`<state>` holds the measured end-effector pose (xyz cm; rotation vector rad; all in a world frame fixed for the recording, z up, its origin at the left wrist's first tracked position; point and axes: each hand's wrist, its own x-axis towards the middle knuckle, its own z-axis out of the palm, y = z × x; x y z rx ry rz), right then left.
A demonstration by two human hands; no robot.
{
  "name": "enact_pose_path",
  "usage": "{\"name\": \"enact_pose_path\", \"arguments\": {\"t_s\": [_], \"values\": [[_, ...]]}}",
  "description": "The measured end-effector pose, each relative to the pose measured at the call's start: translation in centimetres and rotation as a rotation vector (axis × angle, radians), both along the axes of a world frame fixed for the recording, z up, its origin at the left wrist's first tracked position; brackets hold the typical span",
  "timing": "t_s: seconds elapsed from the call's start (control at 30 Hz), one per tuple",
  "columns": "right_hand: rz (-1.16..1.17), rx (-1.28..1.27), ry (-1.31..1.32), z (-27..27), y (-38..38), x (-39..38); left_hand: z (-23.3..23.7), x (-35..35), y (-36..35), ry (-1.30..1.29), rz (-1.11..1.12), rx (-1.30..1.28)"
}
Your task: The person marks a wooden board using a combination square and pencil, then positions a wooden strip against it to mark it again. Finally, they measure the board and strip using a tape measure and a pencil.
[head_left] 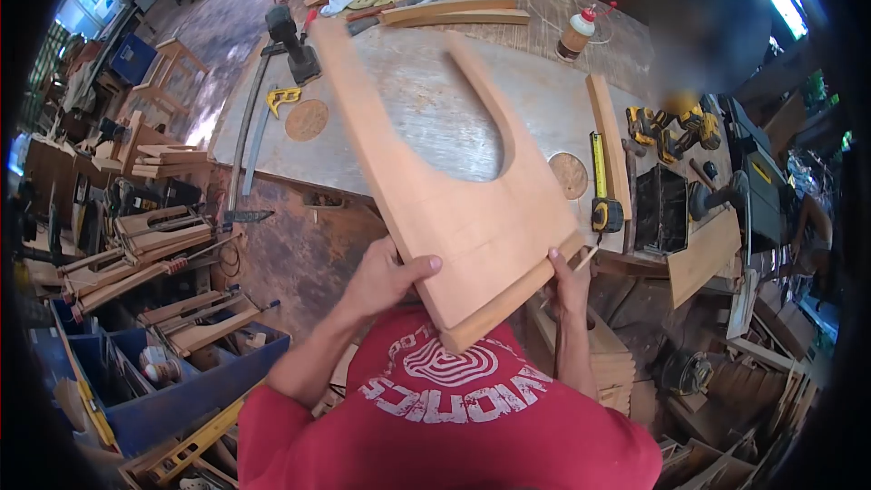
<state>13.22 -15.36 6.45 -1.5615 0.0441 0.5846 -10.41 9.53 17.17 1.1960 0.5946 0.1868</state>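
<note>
A wooden panel with a deep U-shaped cutout (pixel 472 227) is raised in front of my chest, tilted, its two prongs pointing away over the workbench. My left hand (pixel 386 281) grips its left edge, thumb on the top face and fingers underneath. My right hand (pixel 570 283) is closed on the near right corner, its thumb by a wooden strip (pixel 517 295) that runs along the panel's near edge. A thin pale stick (pixel 587 259), possibly a pencil, juts out beside the right hand. How the right fingers hold it is hidden.
On the workbench (pixel 272 159) are a cordless drill (pixel 292 45), a yellow-handled square (pixel 283 100), a tape measure (pixel 606 214), a glue bottle (pixel 577 34) and wood strips (pixel 463 12). Yellow power tools (pixel 676 132) lie right. A blue bin (pixel 181 404) stands lower left.
</note>
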Motion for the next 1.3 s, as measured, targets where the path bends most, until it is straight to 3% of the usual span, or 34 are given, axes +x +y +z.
{"name": "enact_pose_path", "arguments": {"t_s": [0.1,0.2,0.23,0.3,0.4,0.47,0.53,0.73,0.8,0.87,0.97,1.07,1.2,1.3], "values": [[-0.083,-0.047,0.075,1.4,0.4,-5.8,-2.7,-0.3,6.2,0.050,-0.221,0.042],[-0.298,0.101,0.174,0.1,1.6,-9.9,-10.0,0.5,13.4,0.006,-0.344,0.080],[-0.376,0.196,0.330,-0.1,2.2,-10.7,-10.5,0.4,14.9,0.018,-0.344,0.058],[-0.369,0.205,0.357,-3.1,2.5,-10.9,-11.0,1.2,17.8,0.038,-0.345,0.021],[-0.390,0.195,0.349,-3.6,3.0,-10.3,-13.2,1.8,22.1,0.164,-0.310,-0.007],[-0.310,0.210,0.352,-4.3,4.3,-9.1,-15.0,2.2,23.7,0.264,-0.212,0.177],[-0.187,0.111,0.324,-6.7,4.3,-8.7,-11.5,1.5,22.9,0.431,-0.254,0.436],[-0.131,-0.055,0.185,-6.1,5.0,-9.0,-10.7,-1.6,24.4,0.382,-0.215,0.509],[-0.095,-0.074,0.186,-6.2,5.0,-9.0,-12.2,-2.4,28.1,0.406,0.045,1.020],[-0.052,-0.129,0.176,-6.3,5.0,-9.5,-14.7,-3.0,34.0,0.580,0.289,1.111],[0.060,-0.199,0.185,-5.3,7.0,-11.1,-17.3,-4.3,39.4,0.897,0.424,1.198],[0.207,-0.241,0.167,-3.6,7.9,-12.5,-19.1,-4.0,41.9,0.988,0.439,1.264],[0.576,-0.365,-0.059,-4.1,6.8,-11.3,-18.9,-3.7,42.8,1.004,0.528,1.266],[0.738,-0.547,-0.113,-2.2,8.3,-10.7,-20.5,-4.0,45.6,0.943,0.492,1.075]]}}
